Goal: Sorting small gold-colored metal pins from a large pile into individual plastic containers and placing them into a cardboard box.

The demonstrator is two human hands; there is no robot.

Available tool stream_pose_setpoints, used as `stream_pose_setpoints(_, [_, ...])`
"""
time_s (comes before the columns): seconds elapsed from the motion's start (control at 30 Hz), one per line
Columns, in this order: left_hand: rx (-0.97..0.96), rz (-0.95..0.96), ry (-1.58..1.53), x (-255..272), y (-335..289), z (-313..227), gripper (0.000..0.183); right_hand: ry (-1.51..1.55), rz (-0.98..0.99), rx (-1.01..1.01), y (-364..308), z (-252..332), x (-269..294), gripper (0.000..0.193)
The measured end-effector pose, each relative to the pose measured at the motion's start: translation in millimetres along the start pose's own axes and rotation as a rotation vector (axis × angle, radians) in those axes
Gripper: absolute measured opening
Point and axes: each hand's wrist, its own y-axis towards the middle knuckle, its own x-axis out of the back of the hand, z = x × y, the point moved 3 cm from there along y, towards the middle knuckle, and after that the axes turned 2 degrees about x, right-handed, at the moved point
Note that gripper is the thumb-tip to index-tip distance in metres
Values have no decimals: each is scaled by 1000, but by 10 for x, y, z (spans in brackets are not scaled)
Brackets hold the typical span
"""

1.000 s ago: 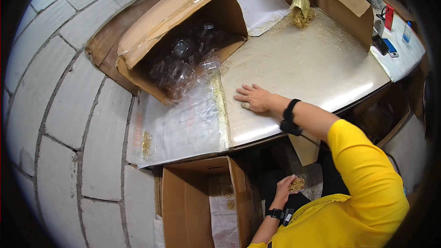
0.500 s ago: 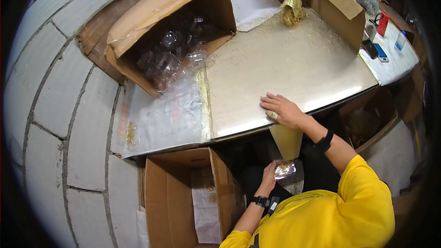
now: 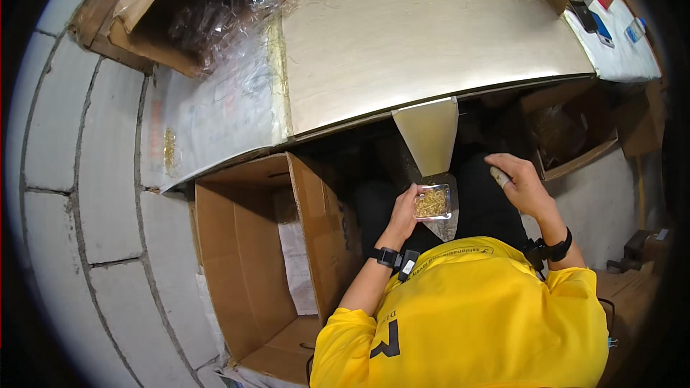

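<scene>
Held in left hand (image 3: 404, 212), fingers closed on left side: clear box (image 3: 448, 205), gold shreds (image 3: 431, 202) inside, just below tip of tapered chute (image 3: 427, 133) at front edge of bench (image 3: 431, 43). Right hand (image 3: 523, 185) well apart at right, fingers loosely bent, apparently gripping nothing. Step in hand, as judged: filling box, perhaps near done; depth of fill hard to tell. Next move probably calls for steady, level hold against spilling.

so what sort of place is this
Probably a small packing workshop: the left hand holds a small clear tray of gold strands, near a worktable with a heap of clear plastic pieces.
</scene>
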Motion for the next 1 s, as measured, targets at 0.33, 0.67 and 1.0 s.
stream_pose_setpoints(0.33, [-118,61,186,-721,-551,-473,44,33,235,296,-30,310,-539,46])
stream_pose_setpoints(0.67, [-379,-85,57,-931,-510,-547,28,-247,99,422,-68,421,-470,50])
stream_pose_setpoints(1.0, [-379,-67,86,-968,-552,-681,24,137,-200,208,54,302,-117,41])
